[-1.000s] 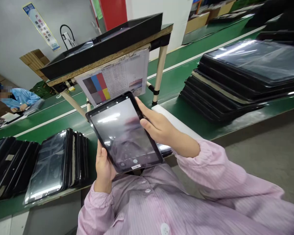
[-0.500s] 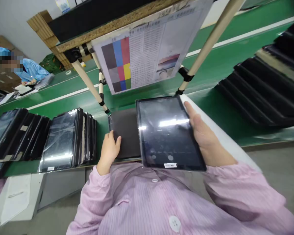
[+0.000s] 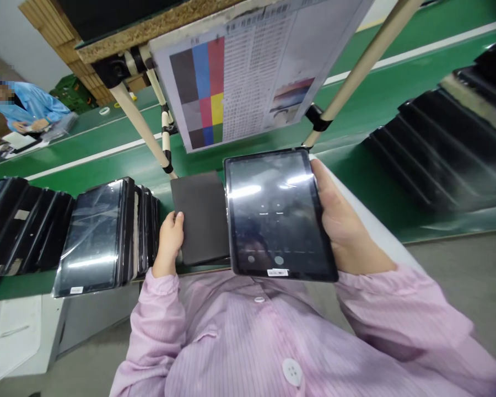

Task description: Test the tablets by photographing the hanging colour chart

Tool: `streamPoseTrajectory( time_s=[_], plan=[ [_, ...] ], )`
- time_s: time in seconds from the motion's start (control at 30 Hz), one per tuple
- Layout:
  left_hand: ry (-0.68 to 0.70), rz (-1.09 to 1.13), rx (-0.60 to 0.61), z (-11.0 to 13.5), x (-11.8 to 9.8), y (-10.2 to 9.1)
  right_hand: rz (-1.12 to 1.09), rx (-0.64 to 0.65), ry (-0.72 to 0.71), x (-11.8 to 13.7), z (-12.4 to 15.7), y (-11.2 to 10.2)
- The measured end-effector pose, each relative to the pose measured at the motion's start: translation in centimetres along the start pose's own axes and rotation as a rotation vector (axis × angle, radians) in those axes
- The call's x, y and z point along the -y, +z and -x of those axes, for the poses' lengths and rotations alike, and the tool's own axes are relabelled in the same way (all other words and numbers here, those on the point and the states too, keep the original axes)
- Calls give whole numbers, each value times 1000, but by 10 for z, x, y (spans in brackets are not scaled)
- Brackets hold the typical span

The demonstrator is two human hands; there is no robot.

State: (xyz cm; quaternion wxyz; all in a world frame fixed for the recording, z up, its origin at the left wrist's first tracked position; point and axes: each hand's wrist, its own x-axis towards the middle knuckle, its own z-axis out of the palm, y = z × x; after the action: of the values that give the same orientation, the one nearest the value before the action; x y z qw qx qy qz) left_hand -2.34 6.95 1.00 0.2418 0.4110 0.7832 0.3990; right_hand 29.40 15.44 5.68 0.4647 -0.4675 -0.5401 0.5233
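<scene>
My right hand grips a black tablet by its right edge, with the screen facing me. Small pale marks show on the dark screen, and a white label sits near its bottom edge. Left of the tablet lies a matt dark grey flat panel, with a shiny dark edge showing beneath it. My left hand is closed on the panel's left edge, thumb on top; the other fingers are partly hidden. The tablet slightly overlaps the panel's right side.
Wrapped tablets stand in leaning rows at the left, with more dark devices at the right. A pole frame carries a printed colour chart sheet over the green bench. Another person sits at the far left.
My left hand has moved left and now holds the grey panel's edge, and the panel has shifted and turned slightly. Faint small marks now show on the tablet's screen. The view has shifted slightly.
</scene>
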Motion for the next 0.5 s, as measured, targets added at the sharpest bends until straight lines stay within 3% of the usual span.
streamPoseTrajectory(
  time_s=[0.13,0.33,0.5],
  plan=[
    [15,-51,-10,-2,5,-3,-267,132,90,-1,-9,28],
    [-14,28,-106,2,20,-9,-181,215,50,-12,-24,87],
    [-51,251,32,16,24,-13,-192,267,104,-31,-31,135]
  ],
)
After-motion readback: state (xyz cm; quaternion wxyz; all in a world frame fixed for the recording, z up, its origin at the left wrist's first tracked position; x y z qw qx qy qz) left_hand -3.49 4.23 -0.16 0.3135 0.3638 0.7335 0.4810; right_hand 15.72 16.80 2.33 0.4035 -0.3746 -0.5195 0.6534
